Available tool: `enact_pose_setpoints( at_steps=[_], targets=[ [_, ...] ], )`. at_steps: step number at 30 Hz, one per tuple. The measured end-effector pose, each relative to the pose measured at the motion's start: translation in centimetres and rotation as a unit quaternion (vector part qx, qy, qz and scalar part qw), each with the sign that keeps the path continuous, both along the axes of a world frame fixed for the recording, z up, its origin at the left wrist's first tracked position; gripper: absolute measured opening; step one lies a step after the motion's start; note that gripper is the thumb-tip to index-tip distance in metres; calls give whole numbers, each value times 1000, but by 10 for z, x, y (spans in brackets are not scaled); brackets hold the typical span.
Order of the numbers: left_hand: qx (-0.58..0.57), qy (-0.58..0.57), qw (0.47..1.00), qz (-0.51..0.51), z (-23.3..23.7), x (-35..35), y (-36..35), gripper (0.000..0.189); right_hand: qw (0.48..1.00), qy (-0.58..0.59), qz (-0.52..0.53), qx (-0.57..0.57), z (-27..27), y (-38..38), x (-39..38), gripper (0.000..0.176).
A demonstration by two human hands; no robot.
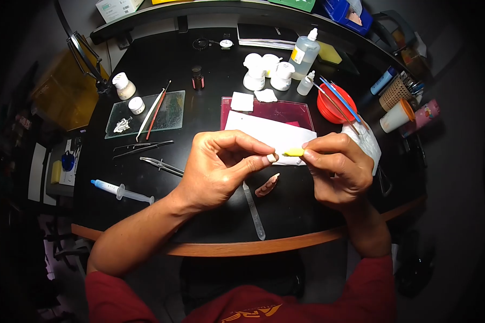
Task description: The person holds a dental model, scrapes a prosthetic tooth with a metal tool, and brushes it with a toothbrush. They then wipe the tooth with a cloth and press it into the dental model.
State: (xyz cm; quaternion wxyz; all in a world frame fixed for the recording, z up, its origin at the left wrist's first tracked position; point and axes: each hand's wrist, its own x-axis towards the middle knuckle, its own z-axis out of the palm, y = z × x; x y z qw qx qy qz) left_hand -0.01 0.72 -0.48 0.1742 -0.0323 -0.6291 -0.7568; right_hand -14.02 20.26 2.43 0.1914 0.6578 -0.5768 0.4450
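The black bench [210, 110], edged in orange-brown, spans most of the view and carries everything set out below the two raised hands. The left hand [215, 169] is closed in a pinch, thumb and index finger gripping a small pale piece; the right hand [339, 164] is likewise pinched, its thumb and index finger on a yellow piece. Beyond and partly beneath them lies a plum-coloured plate [302, 110], with a white sheet [253, 126] overlapping it. To the left is a glass slab [170, 110] bearing a small white jar [137, 105], a pale-handled tool [152, 114] and a red one. The red bowl [333, 114] stands to the right, blue and brown brushes leaning across it, and behind the plate is a clear bottle [305, 54] with a white nozzle. A syringe [123, 191] lies left of the left forearm, while a metal handle [253, 212] lies on the bench between the forearms. Just right of it rests a pinkish-brown piece [267, 185] with a pale tip. Smaller still, the yellow piece [293, 152] points toward the left fingertips, apart from them. Smallest is the pale piece [272, 158], held above the bench near the yellow one; its exact shape is too small to tell.
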Motion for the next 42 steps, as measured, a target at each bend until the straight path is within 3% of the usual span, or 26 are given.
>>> enact_pose_setpoints(
  at_steps=[17,21,24,31,42],
  targets=[
    [-34,22,998,43,2,2,7,11,998,5,-58,-19,-1,0,9,28],
    [-62,23,996,55,2,3,6,11,1000,14,-22,0,0,-2,12,27],
    [-44,11,998,53,1,3,7,10,998,9,-58,20,-2,-2,10,25],
    [-14,1,999,50,3,2,6,9,998,-20,-53,11,2,-3,13,20],
    [-58,1,997,57,5,4,6,11,999,1,-33,-13,0,-3,14,23]
  ],
)
